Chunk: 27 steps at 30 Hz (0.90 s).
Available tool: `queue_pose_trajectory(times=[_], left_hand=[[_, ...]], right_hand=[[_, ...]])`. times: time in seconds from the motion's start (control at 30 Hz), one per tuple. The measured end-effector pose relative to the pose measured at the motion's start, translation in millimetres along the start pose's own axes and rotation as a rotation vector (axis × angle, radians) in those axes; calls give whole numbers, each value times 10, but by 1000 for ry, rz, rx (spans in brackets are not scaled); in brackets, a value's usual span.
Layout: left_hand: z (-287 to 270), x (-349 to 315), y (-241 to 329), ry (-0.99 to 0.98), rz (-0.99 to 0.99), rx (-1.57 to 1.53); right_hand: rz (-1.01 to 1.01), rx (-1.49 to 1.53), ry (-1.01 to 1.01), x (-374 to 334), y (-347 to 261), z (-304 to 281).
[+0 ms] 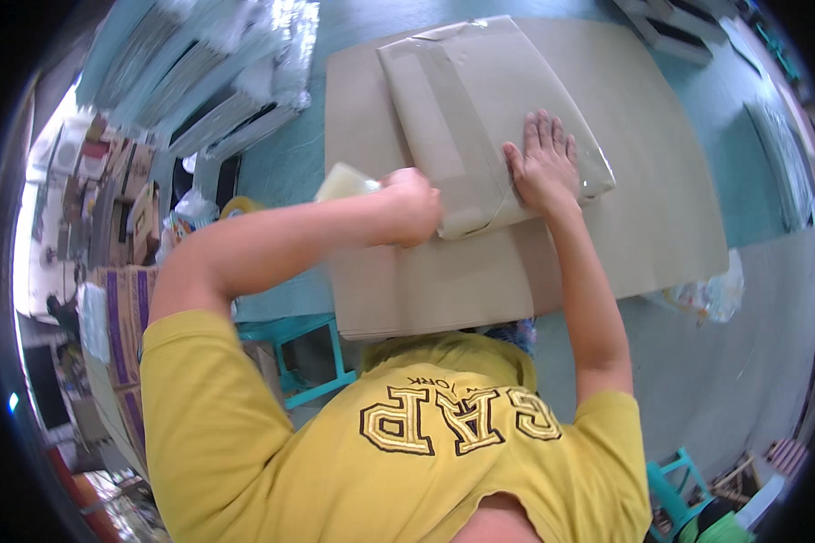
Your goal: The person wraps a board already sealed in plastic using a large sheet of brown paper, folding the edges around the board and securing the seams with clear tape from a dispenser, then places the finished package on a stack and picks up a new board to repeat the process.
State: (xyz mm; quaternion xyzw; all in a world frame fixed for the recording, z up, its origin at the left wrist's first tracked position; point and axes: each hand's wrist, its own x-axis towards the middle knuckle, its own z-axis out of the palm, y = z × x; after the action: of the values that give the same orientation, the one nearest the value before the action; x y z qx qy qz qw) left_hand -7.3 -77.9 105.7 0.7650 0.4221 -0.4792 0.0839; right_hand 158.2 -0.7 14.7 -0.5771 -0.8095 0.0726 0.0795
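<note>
The left grip (414,208) is curled around a blurred, pale-yellow translucent object (342,183). The right grip (546,170) spreads wide, palm down, on a flat rectangular brown-paper parcel (493,90), which lies beneath it and right of the left grip, on broad tan cardboard (652,181).

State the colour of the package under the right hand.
The package is light brown, best seen in the head view.

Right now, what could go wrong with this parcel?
1. The parcel could slide on the cardboard: the right grip lies flat on top, not wrapped around it.
2. The left grip, closed and blurred near the parcel's edge, might knock it askew.
3. The shiny tape by the right corner looks uneven and may lift.
</note>
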Motion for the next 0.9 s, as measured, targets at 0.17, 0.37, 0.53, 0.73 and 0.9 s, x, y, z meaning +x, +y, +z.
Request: queue_pose_trajectory(times=[0.17,0.37,0.53,0.73,0.9], left_hand=[[271,-384,-318,348,-165,-366],[1530,59,-517,969,-646,-588],[1158,532,-18,1449,-676,-781],[663,1248,229,1900,-389,-2565],[29,505,156,1460,234,-2989]], right_hand=[[143,-24,18,123,513,-48],[-104,449,-56,436,1558,449],[-77,712,-202,251,1322,167],[246,842,-144,321,1036,-164],[444,1109,-430,77,1265,-291]])
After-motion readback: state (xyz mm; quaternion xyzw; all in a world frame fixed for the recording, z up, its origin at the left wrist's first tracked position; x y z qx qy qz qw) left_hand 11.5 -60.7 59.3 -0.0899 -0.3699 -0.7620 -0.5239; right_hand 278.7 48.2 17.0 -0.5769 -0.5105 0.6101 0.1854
